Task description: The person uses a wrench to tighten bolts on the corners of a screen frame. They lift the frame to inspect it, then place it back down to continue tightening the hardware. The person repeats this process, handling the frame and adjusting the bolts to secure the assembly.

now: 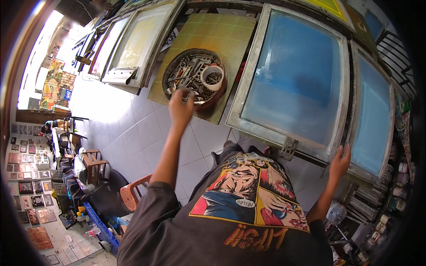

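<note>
My left hand [181, 106] reaches forward over the near rim of a round metal tray [171, 71]. The tray is full of wrenches and other metal tools, with a roll of white tape [212, 75] among them. The fingers are curled and blurred, so I cannot tell whether they hold anything. My right hand [339, 162] rests with its fingers spread on the lower corner of a large aluminium-framed printing screen with blue mesh [297, 75]. That screen leans upright in front of me.
The tray sits on a yellow-green board [230, 33] on a white tiled floor [133, 128]. A second blue screen [372, 119] stands at the right, and more frames [133, 44] lean at the left. An orange plastic chair [133, 193], a wooden stool [94, 164] and shelves of jars [395, 186] are close by.
</note>
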Motion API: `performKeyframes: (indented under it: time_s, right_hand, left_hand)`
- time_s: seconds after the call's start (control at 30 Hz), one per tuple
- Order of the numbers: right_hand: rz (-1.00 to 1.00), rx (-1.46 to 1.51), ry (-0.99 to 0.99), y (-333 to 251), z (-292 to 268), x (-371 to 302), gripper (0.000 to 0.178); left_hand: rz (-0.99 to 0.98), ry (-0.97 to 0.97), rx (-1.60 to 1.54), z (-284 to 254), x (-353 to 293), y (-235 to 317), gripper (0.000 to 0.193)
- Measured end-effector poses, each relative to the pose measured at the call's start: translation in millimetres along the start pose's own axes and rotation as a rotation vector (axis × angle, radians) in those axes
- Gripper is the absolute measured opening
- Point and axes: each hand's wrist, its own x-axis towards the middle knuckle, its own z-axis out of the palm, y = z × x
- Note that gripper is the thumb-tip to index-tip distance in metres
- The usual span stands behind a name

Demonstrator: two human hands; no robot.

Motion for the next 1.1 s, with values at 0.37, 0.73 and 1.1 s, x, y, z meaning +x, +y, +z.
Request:
performKeyframes:
  time_s: [0.37,0.73,1.1]
  right_hand:
    - [-0.201,0.319,-0.114,-145.4,41.7,-95.5,0.038]
    - [-0.277,0.432,-0.299,-242.0,68.2,-196.0,0.034]
    - [-0.417,0.625,-0.371,-325.1,71.1,-210.6,0.049]
  left_hand:
    - [0.103,-0.491,0.462,12.5,89.2,-77.4,0.023]
    - [-0.001,-0.208,-0.132,-7.7,101.9,-96.5,0.018]
    - [-0.325,-0.882,-1.019,-8.8,-16.1,3.5,0.012]
